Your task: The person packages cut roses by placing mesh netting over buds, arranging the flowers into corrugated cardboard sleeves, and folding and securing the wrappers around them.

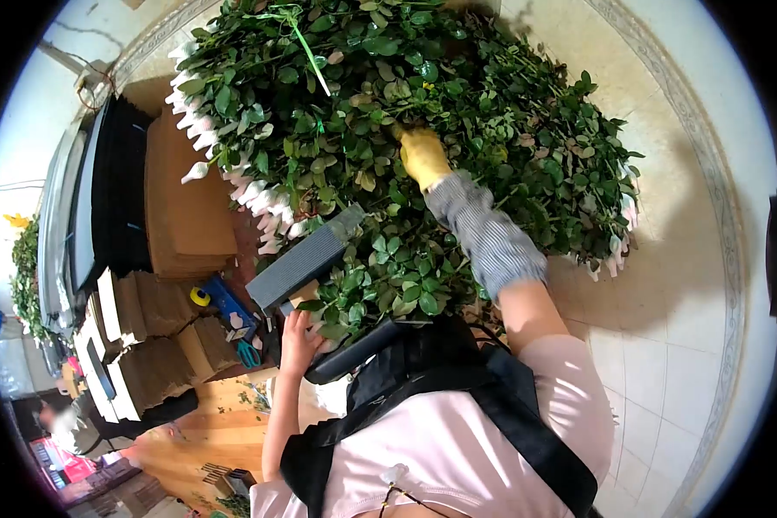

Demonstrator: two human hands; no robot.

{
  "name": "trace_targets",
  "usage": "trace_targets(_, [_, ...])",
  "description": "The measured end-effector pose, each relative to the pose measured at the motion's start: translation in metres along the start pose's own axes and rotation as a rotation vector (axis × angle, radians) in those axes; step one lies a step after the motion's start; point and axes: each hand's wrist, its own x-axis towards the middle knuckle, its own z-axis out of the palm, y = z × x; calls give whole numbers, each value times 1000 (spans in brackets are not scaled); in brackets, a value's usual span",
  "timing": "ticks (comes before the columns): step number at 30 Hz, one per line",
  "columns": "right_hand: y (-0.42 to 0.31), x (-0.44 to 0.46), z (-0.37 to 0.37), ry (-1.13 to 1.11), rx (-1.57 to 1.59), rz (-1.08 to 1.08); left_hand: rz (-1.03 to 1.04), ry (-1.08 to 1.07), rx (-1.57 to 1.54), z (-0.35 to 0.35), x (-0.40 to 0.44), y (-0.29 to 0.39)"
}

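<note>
Probably picking among flowers (483, 121) heaped ahead with the gloved right hand (425, 157), hiding fingertips in leaves (380, 121), leaving grip impossible to tell; curling the left hand (302, 344) near a grey block (298, 269), hold unclear; seemingly calling for gentle parting.

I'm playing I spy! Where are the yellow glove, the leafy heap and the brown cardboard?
Yellow glove (424, 159): head view, back of the hand.
Leafy heap (354, 125): head view, leaves beside the glove.
Brown cardboard (186, 194): head view, its broad face.

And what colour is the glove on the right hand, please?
The glove is yellow, as the head view shows.
</note>
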Motion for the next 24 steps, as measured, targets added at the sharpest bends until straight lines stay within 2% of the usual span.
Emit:
trace_targets(2, [26, 37, 61, 102, -88, -59, 36, 35, 32, 5, -4, -6])
trace_targets(3, [18, 35, 58, 78, -164, -30, 8, 28, 22, 8, -3, -9])
trace_targets(5, [-1, 16, 43, 268, -223, -28, -23, 26, 13, 13, -6, -15])
trace_targets(6, [-12, -2, 18, 117, -276, -24, -26, 25, 3, 14, -4, -15])
trace_targets(8, [-12, -10, 26, -78, -327, -16, -21, 103, 19, 14, -7, -9])
trace_targets(9, [-10, -16, 24, -85, -332, -20, -33, 84, 25, 13, -7, -8])
trace_targets(11, [-3, -23, 12, 100, -227, -157, -16, 80, 11, 11, -6, -9])
trace_targets(12, [-4, -20, 9, 101, -233, -161, 4, 75, 0, 11, -4, -10])
trace_targets(14, [-7, -21, 2, -42, -379, -220, 23, 103, 6, 12, -6, -10])
trace_targets(15, [-8, -27, -2, -134, -337, -224, 5, 77, -15, 11, -4, -11])
trace_targets(16, [-13, -37, -4, -135, -341, -233, -16, 54, -35, 11, -3, -11])
trace_targets(18, [-26, -65, -9, -281, -410, -47, -18, 77, -11, 11, -7, -8])
trace_targets(19, [-25, -69, -2, -365, -381, -47, 4, 117, 11, 13, -8, -10])
trace_targets(21, [-8, -61, 30, -559, -142, 2, 11, 146, 26, 13, -8, -7])
trace_targets(23, [-4, -76, 19, -221, -105, -120, -24, 76, 24, 10, -6, -10])
trace_targets(24, [-14, -77, -23, -273, -81, -152, -56, -3, 17, 10, -6, -10])
